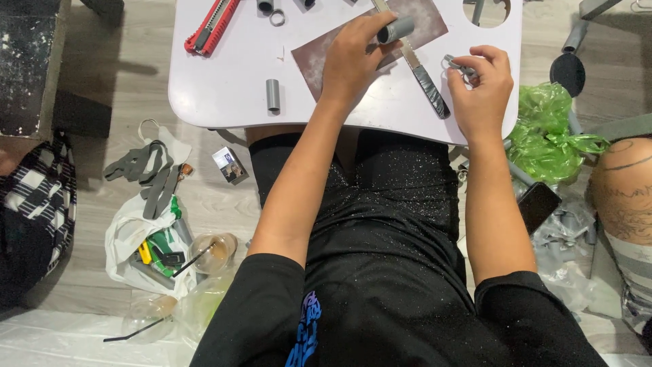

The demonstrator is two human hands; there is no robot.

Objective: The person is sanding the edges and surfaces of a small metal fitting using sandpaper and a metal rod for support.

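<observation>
Hands work over a small white lap table (224,88) that sits across the person's knees. The left hand (350,61) lies on a brown sheet of sandpaper (316,58), its fingers curled round a short grey pipe piece (396,29), which juts out past the fingertips toward the far right with its long axis tilted up to the right and its open end facing away from the palm. The right hand (481,85) is close beside it, to the right, with thumb and forefinger pinched on a small grey ring-shaped piece (460,65); it may be a thin slice cut off such a pipe, though it is too small to tell for sure. Between the two hands lies a hacksaw blade (414,64) with one end wrapped in dark tape, running from the far edge down toward the right hand, so the held pipe piece sits just across the blade from the ring, and the left hand is the nearer to it. The pipe piece looks matt grey, plain and stubby. Another short grey pipe piece (272,95) stands apart on the table near the left edge, and a red utility knife (212,26) lies at the far left corner. A green plastic bag (550,132) is on the floor to the right.
</observation>
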